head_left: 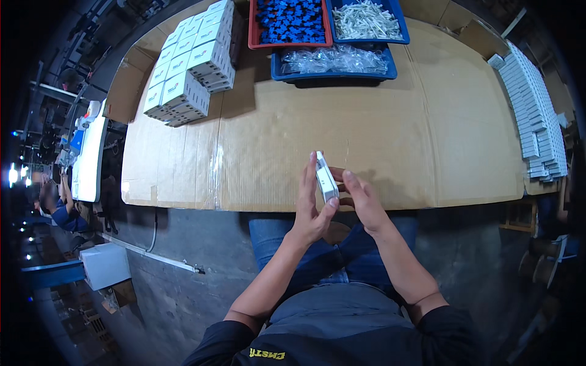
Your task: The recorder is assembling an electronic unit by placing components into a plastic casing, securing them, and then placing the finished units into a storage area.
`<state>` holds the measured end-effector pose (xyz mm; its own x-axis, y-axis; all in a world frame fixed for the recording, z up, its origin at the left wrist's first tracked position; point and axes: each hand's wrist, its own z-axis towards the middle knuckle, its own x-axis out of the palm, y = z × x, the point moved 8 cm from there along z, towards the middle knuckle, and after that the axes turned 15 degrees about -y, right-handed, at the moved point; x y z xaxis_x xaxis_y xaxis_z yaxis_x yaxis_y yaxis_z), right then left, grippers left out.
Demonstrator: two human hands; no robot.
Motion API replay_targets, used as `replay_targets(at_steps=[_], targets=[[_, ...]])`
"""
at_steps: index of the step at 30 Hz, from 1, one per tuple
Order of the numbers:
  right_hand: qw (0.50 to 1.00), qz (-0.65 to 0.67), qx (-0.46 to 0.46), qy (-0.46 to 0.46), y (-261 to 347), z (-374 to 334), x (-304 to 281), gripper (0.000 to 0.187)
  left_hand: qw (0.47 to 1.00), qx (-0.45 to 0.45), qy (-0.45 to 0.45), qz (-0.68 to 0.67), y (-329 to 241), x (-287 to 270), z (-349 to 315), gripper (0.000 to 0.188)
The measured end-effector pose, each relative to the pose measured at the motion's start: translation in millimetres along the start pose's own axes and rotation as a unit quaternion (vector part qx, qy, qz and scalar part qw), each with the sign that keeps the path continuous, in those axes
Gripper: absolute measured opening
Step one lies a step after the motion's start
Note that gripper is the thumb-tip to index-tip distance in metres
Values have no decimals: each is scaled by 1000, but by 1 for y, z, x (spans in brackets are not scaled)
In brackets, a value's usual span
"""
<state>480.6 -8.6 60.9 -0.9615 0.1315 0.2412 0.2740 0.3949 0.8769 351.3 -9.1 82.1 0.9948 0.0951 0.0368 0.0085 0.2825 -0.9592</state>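
While the left hand (310,210) and the right hand (361,198) are both gripping a small white box (325,178), it is staying above the near edge of the cardboard-covered surface (390,140), well apart from the blue trays (333,67).

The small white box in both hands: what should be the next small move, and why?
Probably press the small white box shut with the right hand while the left hand steadies it. Both hands grip it above the cardboard-covered table, and finished boxes already stand stacked at the far left.

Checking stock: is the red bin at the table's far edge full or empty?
Full: the red bin is heaped to its rim with small blue parts.
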Motion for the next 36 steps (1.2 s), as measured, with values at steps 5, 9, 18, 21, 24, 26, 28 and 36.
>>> replay_targets(at_steps=[5, 9, 18, 21, 24, 26, 28, 36], targets=[[999, 29, 24, 25, 2, -6, 16, 63, 995, 88, 2, 39, -8, -1, -4, 94], [997, 65, -33, 6, 7, -17, 28, 57, 994, 20, -106, -18, -11, -5, 1, 87], [986, 109, -99, -78, 7, -35, 42, 50, 987, 127, -82, 60, -26, -4, 0, 89], [985, 123, -92, -82, 6, -40, 43, 53, 985, 147, -78, 33, -30, -4, -3, 97], [984, 135, -94, -74, 11, -46, 46, 53, 982, 135, -77, 103, -32, -4, -3, 121], [984, 138, -85, -76, 14, -47, 45, 51, 983, 136, -79, 97, -35, -4, -2, 111], [984, 142, -76, -78, 17, -50, 43, 49, 983, 136, -82, 90, -40, -4, -2, 101], [981, 145, -102, -77, 26, -63, 40, 46, 982, 124, -108, 91, -48, 2, -3, 108]])
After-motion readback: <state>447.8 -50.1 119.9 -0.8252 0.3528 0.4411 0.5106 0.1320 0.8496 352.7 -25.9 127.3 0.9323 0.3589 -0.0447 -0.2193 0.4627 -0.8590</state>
